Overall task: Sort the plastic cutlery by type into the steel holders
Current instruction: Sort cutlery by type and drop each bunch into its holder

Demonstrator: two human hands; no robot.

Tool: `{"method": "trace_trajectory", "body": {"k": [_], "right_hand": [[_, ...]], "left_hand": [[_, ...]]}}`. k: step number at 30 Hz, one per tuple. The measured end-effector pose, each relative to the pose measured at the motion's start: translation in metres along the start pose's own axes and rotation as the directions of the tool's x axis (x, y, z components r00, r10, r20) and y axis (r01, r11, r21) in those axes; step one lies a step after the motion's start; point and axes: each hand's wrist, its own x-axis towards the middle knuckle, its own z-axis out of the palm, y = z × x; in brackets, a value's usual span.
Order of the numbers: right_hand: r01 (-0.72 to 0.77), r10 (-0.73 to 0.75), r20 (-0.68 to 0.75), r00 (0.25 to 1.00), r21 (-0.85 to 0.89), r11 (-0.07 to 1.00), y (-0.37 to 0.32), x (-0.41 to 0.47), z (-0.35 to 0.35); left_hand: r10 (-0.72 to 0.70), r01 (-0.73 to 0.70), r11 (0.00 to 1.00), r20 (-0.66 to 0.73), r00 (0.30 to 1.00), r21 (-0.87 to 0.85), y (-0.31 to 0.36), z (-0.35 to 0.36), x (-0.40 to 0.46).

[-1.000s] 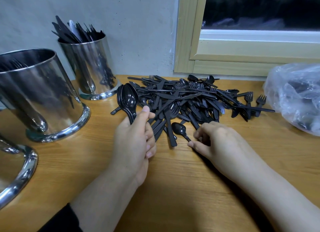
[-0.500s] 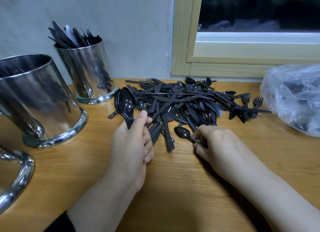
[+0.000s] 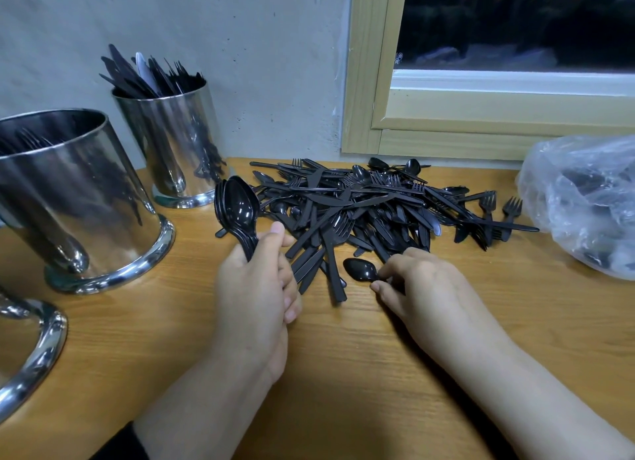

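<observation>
A heap of black plastic cutlery lies on the wooden table below the window. My left hand is shut on a stack of black spoons, bowls pointing up and away. My right hand pinches the handle of a single black spoon at the near edge of the heap. Three steel holders stand at the left: the far one holds knives, the middle one shows forks inside, and only the rim of the nearest one shows.
A clear plastic bag with more black cutlery sits at the right edge of the table. A wooden window frame and a grey wall rise behind the heap.
My right hand has closed on the single spoon's handle and drawn it slightly out of the heap. My left hand keeps the spoon stack, nearly still.
</observation>
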Motion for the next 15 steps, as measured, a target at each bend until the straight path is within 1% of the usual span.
{"method": "trace_trajectory", "body": {"k": [3, 5, 7, 8, 9, 10, 12, 15], "right_hand": [[0.007, -0.006, -0.036, 0.999, 0.022, 1.0, 0.0, -0.001, 0.003], [-0.003, 0.004, -0.047, 0.999, 0.032, 0.999, 0.0, -0.001, 0.005], [0.01, -0.006, -0.091, 0.996, 0.054, 0.998, 0.0, 0.0, 0.004], [0.022, -0.008, -0.132, 0.991, 0.102, 0.995, 0.0, 0.0, 0.001], [0.025, 0.01, -0.179, 0.984, 0.19, 0.982, -0.001, 0.0, -0.003], [0.022, 0.048, -0.216, 0.975, 0.313, 0.949, -0.002, -0.002, -0.008], [0.02, 0.122, -0.219, 0.968, 0.55, 0.835, -0.009, -0.007, -0.018], [0.039, 0.146, -0.179, 0.973, 0.751, 0.66, -0.019, -0.015, -0.021]], "left_hand": [[0.002, -0.002, 1.0, 0.001, 1.0, 0.022, 0.001, 0.0, -0.001], [-0.007, 0.007, 0.999, 0.02, 1.0, 0.043, 0.001, 0.001, -0.002], [-0.023, 0.019, 0.997, 0.052, 0.998, 0.069, 0.001, 0.002, -0.004], [-0.028, 0.021, 0.996, 0.078, 0.997, 0.088, 0.002, 0.003, -0.005], [-0.029, 0.017, 0.994, 0.107, 0.994, 0.112, 0.001, 0.004, -0.007], [-0.028, 0.009, 0.99, 0.137, 0.99, 0.139, 0.001, 0.006, -0.01], [-0.023, -0.008, 0.984, 0.172, 0.985, 0.18, 0.001, 0.01, -0.015], [0.001, -0.051, 0.966, 0.194, 0.981, 0.253, -0.002, 0.017, -0.022]]}}
